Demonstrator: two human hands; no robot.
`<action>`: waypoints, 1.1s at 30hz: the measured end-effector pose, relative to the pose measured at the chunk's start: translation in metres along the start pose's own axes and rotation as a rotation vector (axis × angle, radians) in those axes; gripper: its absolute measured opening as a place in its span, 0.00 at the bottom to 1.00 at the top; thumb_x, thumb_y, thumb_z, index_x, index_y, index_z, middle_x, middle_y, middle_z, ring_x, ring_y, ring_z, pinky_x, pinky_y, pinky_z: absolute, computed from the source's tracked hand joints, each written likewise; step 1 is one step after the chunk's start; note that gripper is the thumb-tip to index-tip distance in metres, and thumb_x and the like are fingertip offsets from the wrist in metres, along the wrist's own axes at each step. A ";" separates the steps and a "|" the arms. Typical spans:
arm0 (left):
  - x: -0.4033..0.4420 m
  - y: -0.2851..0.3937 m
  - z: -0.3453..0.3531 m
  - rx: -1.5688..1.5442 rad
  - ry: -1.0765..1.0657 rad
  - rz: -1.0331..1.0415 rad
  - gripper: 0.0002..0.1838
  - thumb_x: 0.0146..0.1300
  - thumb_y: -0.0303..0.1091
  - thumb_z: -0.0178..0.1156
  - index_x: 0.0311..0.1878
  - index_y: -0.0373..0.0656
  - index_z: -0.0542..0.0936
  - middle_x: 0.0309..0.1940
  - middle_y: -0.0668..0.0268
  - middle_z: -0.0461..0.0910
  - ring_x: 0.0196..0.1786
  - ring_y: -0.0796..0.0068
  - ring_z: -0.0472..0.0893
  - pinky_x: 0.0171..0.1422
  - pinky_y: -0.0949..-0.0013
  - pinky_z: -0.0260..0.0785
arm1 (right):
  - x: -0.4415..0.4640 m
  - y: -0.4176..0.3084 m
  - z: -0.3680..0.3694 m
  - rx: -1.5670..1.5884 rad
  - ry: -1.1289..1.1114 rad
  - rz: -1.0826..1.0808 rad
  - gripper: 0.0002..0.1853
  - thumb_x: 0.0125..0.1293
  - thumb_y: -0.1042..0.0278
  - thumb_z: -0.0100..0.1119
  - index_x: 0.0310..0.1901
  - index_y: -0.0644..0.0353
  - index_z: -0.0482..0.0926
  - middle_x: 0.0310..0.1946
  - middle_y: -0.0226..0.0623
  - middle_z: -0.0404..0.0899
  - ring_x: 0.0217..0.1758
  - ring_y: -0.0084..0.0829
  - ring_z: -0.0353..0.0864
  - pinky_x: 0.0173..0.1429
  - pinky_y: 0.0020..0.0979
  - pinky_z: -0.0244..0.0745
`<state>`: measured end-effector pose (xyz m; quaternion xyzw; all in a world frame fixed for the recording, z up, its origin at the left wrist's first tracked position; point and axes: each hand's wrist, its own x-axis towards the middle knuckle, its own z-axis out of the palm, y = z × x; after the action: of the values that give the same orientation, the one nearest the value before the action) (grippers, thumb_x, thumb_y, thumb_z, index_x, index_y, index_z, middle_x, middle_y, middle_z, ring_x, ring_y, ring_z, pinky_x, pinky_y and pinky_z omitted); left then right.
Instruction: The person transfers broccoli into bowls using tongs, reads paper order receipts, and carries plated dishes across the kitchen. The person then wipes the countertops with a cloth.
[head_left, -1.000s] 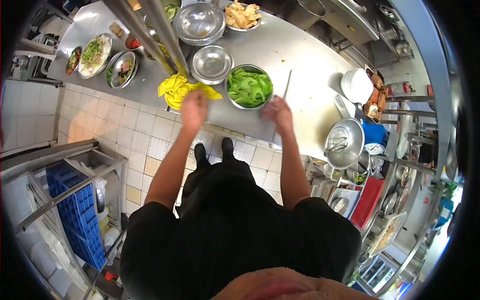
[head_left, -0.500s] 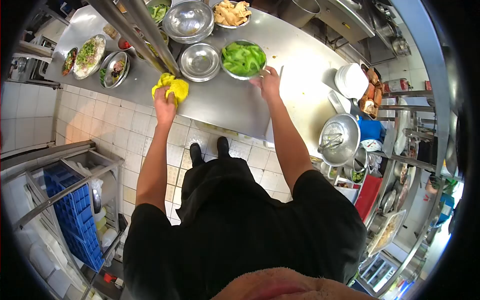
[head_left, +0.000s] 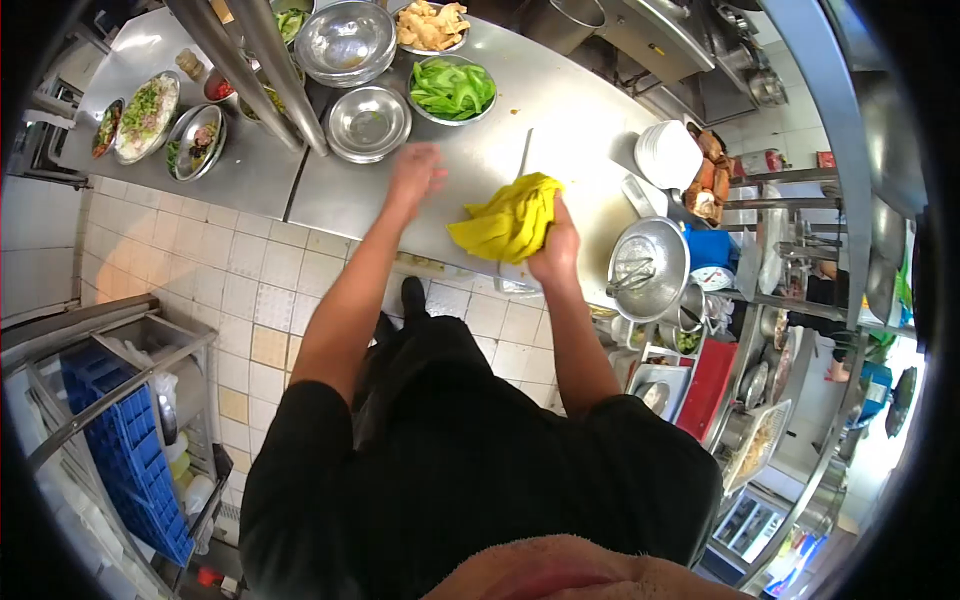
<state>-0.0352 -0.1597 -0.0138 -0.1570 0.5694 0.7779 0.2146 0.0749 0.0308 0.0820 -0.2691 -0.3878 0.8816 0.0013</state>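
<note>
A crumpled yellow cloth (head_left: 505,220) is gripped in my right hand (head_left: 560,245), over the front of the steel worktop (head_left: 345,195) near a pale board (head_left: 585,165). My left hand (head_left: 415,182) is off the cloth, in the air to its left, holding nothing, with fingers loosely apart. Just beyond that hand stands a shallow steel bowl (head_left: 368,124), with nothing visible inside. A bowl of sliced green peppers or similar green vegetable (head_left: 452,90) sits behind it to the right.
Steel bowls (head_left: 346,42) and a bowl of pale yellow pieces (head_left: 432,25) line the back. Two metal posts (head_left: 285,85) rise at the left. Stacked white plates (head_left: 668,153) and a colander-like bowl with a whisk (head_left: 650,268) are at right. Blue crates (head_left: 120,440) stand lower left.
The yellow cloth went from my left hand at the left to my right hand at the right. My right hand let go of the bowl of green vegetables. My left hand moved right.
</note>
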 end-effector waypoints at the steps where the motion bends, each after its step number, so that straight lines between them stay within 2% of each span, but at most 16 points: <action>1: 0.018 0.004 0.002 -0.025 0.053 -0.031 0.20 0.66 0.42 0.57 0.54 0.40 0.69 0.49 0.60 0.75 0.45 0.67 0.80 0.44 0.64 0.74 | -0.003 -0.009 0.004 -0.145 -0.011 -0.080 0.24 0.75 0.51 0.37 0.56 0.63 0.70 0.49 0.44 0.77 0.52 0.38 0.77 0.59 0.39 0.72; 2: 0.034 0.006 0.006 -0.070 0.055 -0.037 0.20 0.66 0.42 0.57 0.54 0.39 0.68 0.48 0.59 0.75 0.45 0.65 0.81 0.44 0.64 0.74 | -0.005 -0.015 0.008 -0.290 -0.021 -0.161 0.25 0.74 0.49 0.38 0.56 0.64 0.70 0.49 0.45 0.77 0.52 0.37 0.77 0.59 0.38 0.72; 4: 0.062 0.005 0.017 -0.169 0.059 -0.053 0.21 0.66 0.41 0.58 0.54 0.39 0.67 0.48 0.56 0.74 0.45 0.62 0.81 0.44 0.62 0.75 | -0.007 -0.021 0.019 -1.107 -0.023 0.028 0.28 0.72 0.47 0.44 0.58 0.66 0.67 0.50 0.47 0.76 0.53 0.36 0.77 0.60 0.36 0.71; 6: 0.082 -0.004 0.028 -0.341 0.086 -0.018 0.20 0.64 0.36 0.58 0.53 0.37 0.65 0.46 0.54 0.75 0.45 0.59 0.81 0.43 0.60 0.77 | 0.027 0.046 -0.014 -1.584 -0.136 -0.629 0.36 0.65 0.46 0.56 0.65 0.66 0.62 0.63 0.58 0.63 0.67 0.47 0.64 0.68 0.38 0.62; 7: 0.083 -0.001 0.033 -0.384 0.117 0.002 0.19 0.64 0.35 0.58 0.53 0.37 0.65 0.46 0.54 0.75 0.44 0.58 0.82 0.43 0.60 0.77 | 0.038 0.070 -0.021 -1.776 -0.207 -0.632 0.40 0.62 0.45 0.58 0.68 0.63 0.60 0.68 0.59 0.54 0.73 0.55 0.51 0.73 0.47 0.49; 9: 0.084 0.010 0.042 -0.418 0.230 0.025 0.15 0.61 0.27 0.57 0.49 0.36 0.68 0.43 0.52 0.77 0.39 0.58 0.83 0.40 0.61 0.78 | 0.059 0.109 -0.032 -1.954 -0.380 -0.749 0.34 0.63 0.47 0.55 0.68 0.52 0.63 0.70 0.51 0.55 0.74 0.54 0.49 0.72 0.61 0.39; 12: 0.105 -0.002 0.043 -0.417 0.201 0.184 0.11 0.58 0.23 0.56 0.45 0.35 0.72 0.41 0.52 0.79 0.35 0.60 0.83 0.37 0.63 0.80 | 0.063 0.108 -0.025 -1.943 -0.389 -0.848 0.31 0.64 0.45 0.51 0.66 0.49 0.66 0.70 0.49 0.56 0.74 0.53 0.51 0.73 0.61 0.35; 13: 0.106 -0.003 0.044 -0.437 0.258 0.180 0.09 0.56 0.21 0.55 0.41 0.34 0.74 0.37 0.53 0.81 0.31 0.63 0.83 0.36 0.64 0.80 | 0.066 0.107 -0.023 -1.925 -0.382 -0.845 0.32 0.64 0.43 0.48 0.66 0.50 0.67 0.70 0.48 0.57 0.74 0.52 0.51 0.72 0.62 0.33; 17: 0.078 0.012 0.049 -0.380 0.285 0.202 0.08 0.55 0.21 0.55 0.40 0.34 0.75 0.33 0.56 0.81 0.27 0.67 0.82 0.33 0.68 0.80 | 0.087 0.098 -0.015 -1.966 -0.299 -0.863 0.32 0.64 0.42 0.49 0.65 0.51 0.68 0.70 0.48 0.57 0.73 0.53 0.51 0.72 0.64 0.33; 23: 0.041 0.028 0.046 -0.277 0.283 0.210 0.10 0.55 0.19 0.55 0.41 0.36 0.76 0.33 0.61 0.80 0.28 0.74 0.81 0.30 0.73 0.77 | 0.177 0.071 0.001 -2.005 -0.218 -0.830 0.32 0.63 0.43 0.51 0.65 0.52 0.66 0.68 0.45 0.60 0.74 0.52 0.51 0.68 0.70 0.36; 25: 0.011 0.043 0.045 -0.299 0.260 0.253 0.11 0.55 0.19 0.55 0.43 0.37 0.76 0.36 0.63 0.80 0.33 0.77 0.80 0.31 0.74 0.76 | 0.236 0.063 -0.016 -2.054 -0.256 -1.029 0.32 0.63 0.44 0.49 0.66 0.51 0.65 0.69 0.43 0.59 0.74 0.52 0.51 0.67 0.72 0.36; 26: 0.002 0.044 0.043 -0.271 0.264 0.263 0.12 0.55 0.19 0.54 0.44 0.36 0.76 0.36 0.64 0.80 0.33 0.78 0.80 0.32 0.74 0.76 | 0.285 0.065 -0.036 -1.472 -0.465 -0.831 0.33 0.63 0.43 0.49 0.66 0.50 0.65 0.69 0.42 0.58 0.74 0.51 0.51 0.67 0.72 0.37; 28: -0.014 0.037 0.035 -0.226 0.278 0.280 0.13 0.55 0.19 0.54 0.45 0.36 0.76 0.37 0.64 0.80 0.35 0.79 0.79 0.33 0.74 0.77 | 0.354 0.045 -0.030 -1.592 -0.401 -0.934 0.33 0.64 0.41 0.47 0.67 0.48 0.63 0.71 0.42 0.54 0.74 0.50 0.51 0.67 0.72 0.39; 29: -0.022 0.032 0.029 -0.160 0.305 0.199 0.15 0.55 0.19 0.54 0.48 0.35 0.76 0.38 0.65 0.80 0.35 0.80 0.79 0.35 0.74 0.77 | 0.370 0.025 -0.005 -2.253 -0.092 -1.297 0.33 0.65 0.39 0.45 0.68 0.47 0.63 0.72 0.42 0.53 0.74 0.50 0.51 0.67 0.72 0.41; 31: -0.036 0.020 0.021 -0.202 0.342 0.201 0.16 0.55 0.18 0.53 0.48 0.36 0.76 0.38 0.66 0.80 0.34 0.80 0.79 0.35 0.75 0.77 | 0.397 -0.001 0.035 -2.168 -0.103 -1.007 0.34 0.66 0.37 0.43 0.69 0.46 0.61 0.73 0.41 0.51 0.74 0.49 0.51 0.66 0.71 0.44; 33: -0.043 0.001 0.016 -0.237 0.355 0.224 0.16 0.55 0.16 0.53 0.48 0.37 0.76 0.38 0.66 0.80 0.34 0.81 0.78 0.34 0.76 0.77 | 0.450 -0.027 0.036 -2.212 -0.100 -0.997 0.35 0.67 0.35 0.40 0.70 0.45 0.60 0.72 0.40 0.54 0.74 0.46 0.52 0.67 0.69 0.44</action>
<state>0.0013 -0.1511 0.0129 -0.2515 0.5167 0.8184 0.0036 -0.3327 0.1200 -0.0925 0.0882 -0.9915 -0.0132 0.0948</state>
